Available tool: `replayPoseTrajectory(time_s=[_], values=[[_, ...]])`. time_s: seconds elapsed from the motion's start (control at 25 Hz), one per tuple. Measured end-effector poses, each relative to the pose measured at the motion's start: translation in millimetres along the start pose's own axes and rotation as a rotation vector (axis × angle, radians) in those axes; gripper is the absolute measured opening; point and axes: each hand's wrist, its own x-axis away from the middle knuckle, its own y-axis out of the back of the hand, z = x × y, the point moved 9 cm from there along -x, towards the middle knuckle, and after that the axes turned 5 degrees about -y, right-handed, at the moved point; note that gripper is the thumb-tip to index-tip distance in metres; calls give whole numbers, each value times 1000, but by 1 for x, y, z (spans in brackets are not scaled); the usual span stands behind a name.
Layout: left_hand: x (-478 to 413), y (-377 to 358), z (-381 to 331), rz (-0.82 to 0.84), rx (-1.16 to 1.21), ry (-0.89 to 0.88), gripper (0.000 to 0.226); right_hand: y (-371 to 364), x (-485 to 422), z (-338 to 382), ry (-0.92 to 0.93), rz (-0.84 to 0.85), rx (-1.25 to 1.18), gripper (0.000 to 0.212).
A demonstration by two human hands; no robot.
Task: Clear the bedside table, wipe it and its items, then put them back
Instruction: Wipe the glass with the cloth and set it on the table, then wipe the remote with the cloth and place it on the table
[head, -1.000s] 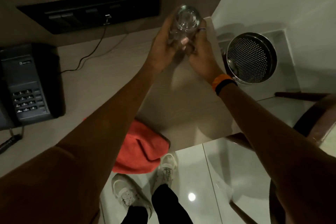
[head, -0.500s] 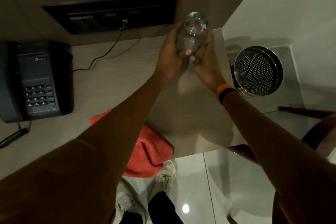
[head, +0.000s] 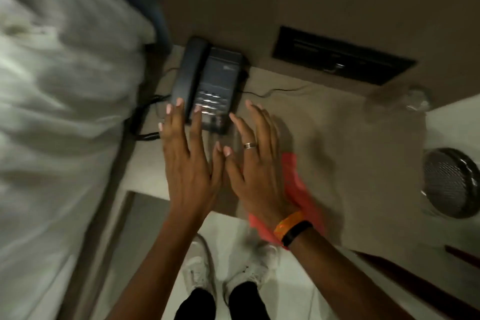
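A dark telephone (head: 207, 83) sits at the back left of the beige bedside table (head: 350, 138), its cord trailing off the left side. My left hand (head: 188, 158) is open, fingers spread, with fingertips over the phone's front edge and handset. My right hand (head: 255, 163) is open too, just right of the phone's front corner, holding nothing. An orange-red cloth (head: 298, 189) lies on the table's front edge, partly under my right wrist. A clear glass bottle (head: 415, 100), blurred, stands at the table's back right corner.
A bed with white linen (head: 57, 125) fills the left side. A black switch panel (head: 340, 56) is on the wall behind the table. A perforated metal bin (head: 452, 182) stands on the floor to the right. A dark wooden chair edge (head: 415, 280) is at lower right.
Both hands let go of the glass bottle, which now stands at the table's back right corner. They moved left to the telephone, and my view swung left, bringing the bed in.
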Motion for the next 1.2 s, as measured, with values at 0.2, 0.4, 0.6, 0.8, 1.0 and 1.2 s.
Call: replayPoseTrajectory(time_s=[0.2, 0.4, 0.6, 0.8, 1.0, 1.2], values=[[10, 164, 104, -243, -226, 213, 64, -71, -30, 184, 382, 103, -56, 57], [54, 292, 181, -388, -383, 425, 65, -137, -12, 332, 626, 222, -73, 60], [135, 374, 257, -394, -571, 742, 70, -214, 35, 439, 786, 376, -84, 60], [217, 412, 311, -389, -567, 1024, 72, -281, 92, 495, 818, 594, -106, 60], [246, 393, 336, -442, -175, 1087, 65, -330, 129, 495, 725, 828, -79, 46], [229, 373, 327, -426, -88, 1033, 64, -331, 117, 469, 327, 883, -319, 44]])
